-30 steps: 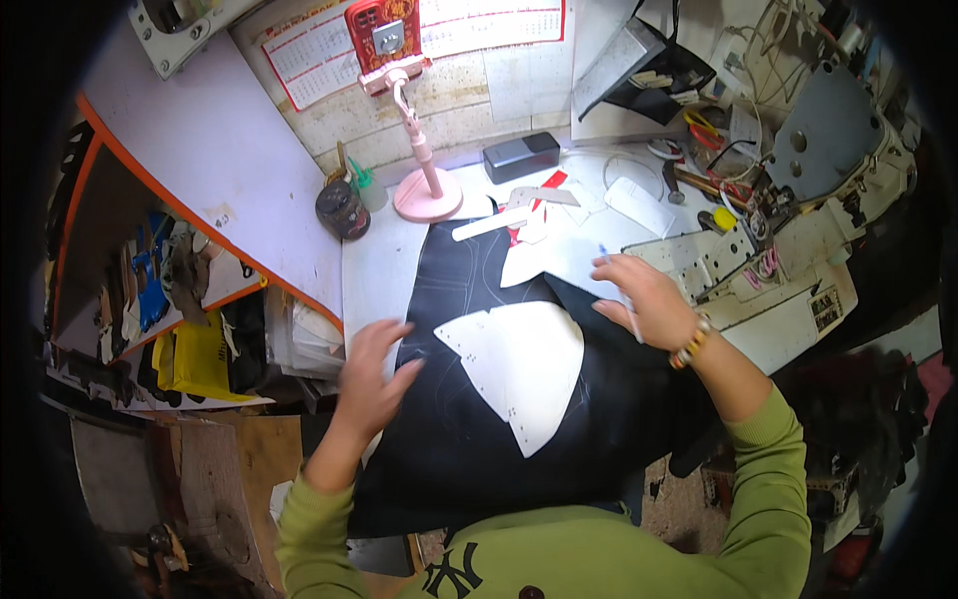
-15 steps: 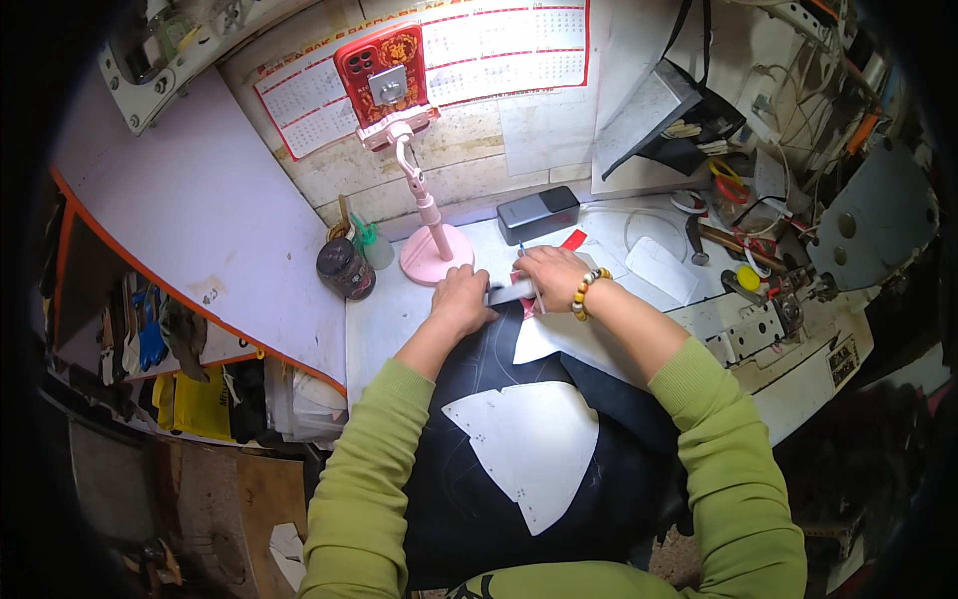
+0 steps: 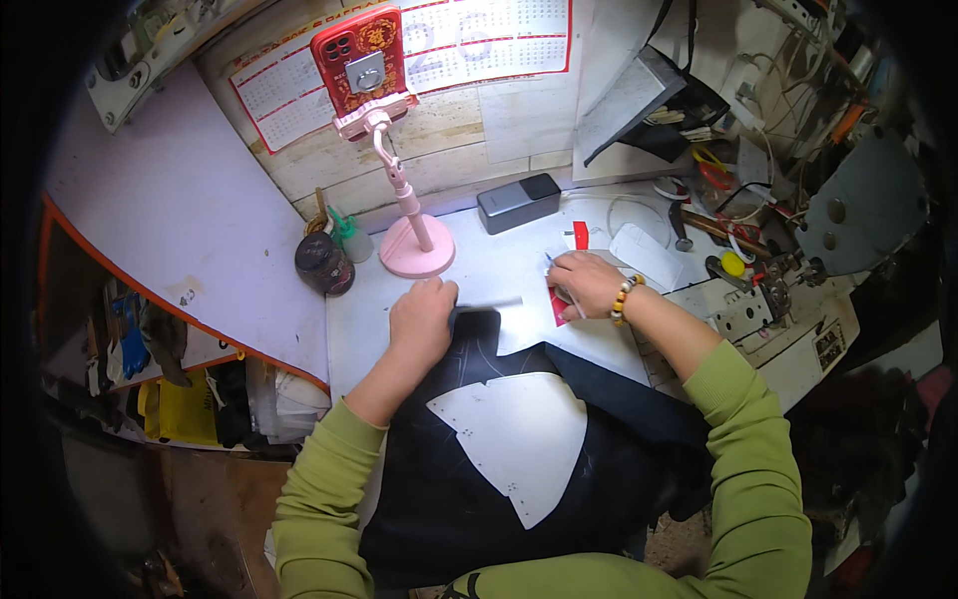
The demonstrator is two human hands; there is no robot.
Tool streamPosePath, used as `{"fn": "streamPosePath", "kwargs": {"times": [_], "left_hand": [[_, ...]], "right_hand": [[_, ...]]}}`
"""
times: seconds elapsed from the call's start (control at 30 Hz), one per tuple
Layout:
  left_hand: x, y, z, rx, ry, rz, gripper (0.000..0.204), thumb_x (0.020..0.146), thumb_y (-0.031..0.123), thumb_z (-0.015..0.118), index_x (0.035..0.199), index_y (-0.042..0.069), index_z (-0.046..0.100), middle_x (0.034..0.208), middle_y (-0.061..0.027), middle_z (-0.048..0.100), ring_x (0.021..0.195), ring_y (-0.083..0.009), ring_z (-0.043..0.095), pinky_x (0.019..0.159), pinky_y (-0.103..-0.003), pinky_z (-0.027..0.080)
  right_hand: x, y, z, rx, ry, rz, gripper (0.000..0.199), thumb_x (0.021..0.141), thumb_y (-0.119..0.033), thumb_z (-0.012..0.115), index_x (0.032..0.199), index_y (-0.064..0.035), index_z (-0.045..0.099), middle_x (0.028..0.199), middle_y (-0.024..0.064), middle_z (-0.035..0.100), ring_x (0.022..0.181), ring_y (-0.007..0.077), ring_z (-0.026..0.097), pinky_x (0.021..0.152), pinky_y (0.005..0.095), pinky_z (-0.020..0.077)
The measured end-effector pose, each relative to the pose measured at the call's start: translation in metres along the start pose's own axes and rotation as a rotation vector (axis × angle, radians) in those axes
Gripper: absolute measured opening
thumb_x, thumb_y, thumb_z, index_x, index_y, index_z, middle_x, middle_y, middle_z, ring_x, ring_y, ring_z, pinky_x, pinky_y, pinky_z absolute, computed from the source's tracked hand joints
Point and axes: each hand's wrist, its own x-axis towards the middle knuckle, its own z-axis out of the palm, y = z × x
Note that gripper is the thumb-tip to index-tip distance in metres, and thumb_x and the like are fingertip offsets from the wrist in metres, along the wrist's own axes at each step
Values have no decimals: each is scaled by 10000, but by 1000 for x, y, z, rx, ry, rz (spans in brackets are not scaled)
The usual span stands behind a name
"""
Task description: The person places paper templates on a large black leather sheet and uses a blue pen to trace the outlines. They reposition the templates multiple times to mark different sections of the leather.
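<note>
Black leather-like material (image 3: pixel 619 489) with faint pale lines covers my lap and reaches onto the white tabletop. On it lies a white pattern piece (image 3: pixel 519 429), roughly fan-shaped. My left hand (image 3: pixel 422 317) is closed beside the material's far edge, and a thin greyish strip (image 3: pixel 491 303) sticks out from it to the right. What the fingers grip is hidden. My right hand (image 3: pixel 591 285) rests farther right over a red piece (image 3: pixel 559 309), with a slim pale pen (image 3: pixel 576 304) between its fingers.
A red-cased phone (image 3: pixel 361 65) sits on a pink stand (image 3: pixel 417 247). A dark jar (image 3: pixel 324 264) and green-topped bottle (image 3: pixel 351 238) stand left of it. Behind are a grey box (image 3: pixel 519 204) and a calendar (image 3: pixel 479 45). A hammer (image 3: pixel 681 228) and sewing machine (image 3: pixel 743 314) are right.
My hands have moved apart: the left went left, the right went right with the pen. The black material's far end now shows between them. The whole view has shifted slightly.
</note>
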Motion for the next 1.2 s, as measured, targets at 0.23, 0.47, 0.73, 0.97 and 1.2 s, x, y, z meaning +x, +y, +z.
{"fn": "streamPosePath", "kwargs": {"times": [0.23,0.47,0.73,0.97,1.2], "left_hand": [[67,22,3,-142,-45,-253,561,746,127,776,1239,73,514,1133,-166,604,1065,-363,582,854,-456,514],[87,95,48,40,106,92,687,661,164,825,1290,69,565,1235,-162,533,1154,-339,522,897,-435,493],[106,137,72,-219,-382,-141,663,659,300,869,1206,43,597,1255,-175,513,1222,-345,472,993,-424,469],[107,120,88,-636,-260,-272,470,732,157,831,1097,15,571,928,-154,643,888,-308,645,805,-409,529],[95,55,47,-950,-89,-342,253,825,22,741,1007,10,565,788,-63,595,610,-116,581,495,-265,442]], "right_hand": [[-85,14,-2,154,200,248,490,725,-73,745,1185,-78,574,1189,124,580,1191,326,528,1014,409,451],[-104,2,11,146,114,213,488,741,-176,779,1174,-78,574,1210,129,576,1180,323,535,997,412,461],[-103,-8,32,95,202,138,438,784,-193,754,1161,-61,575,1284,169,541,1230,343,508,1040,412,429],[-102,-6,39,196,277,170,533,796,-199,757,1256,-47,536,1354,188,511,1243,355,507,1061,410,417],[-111,-5,22,480,358,296,524,812,-186,755,1257,-25,531,1280,165,558,1114,316,603,942,387,497]]}}
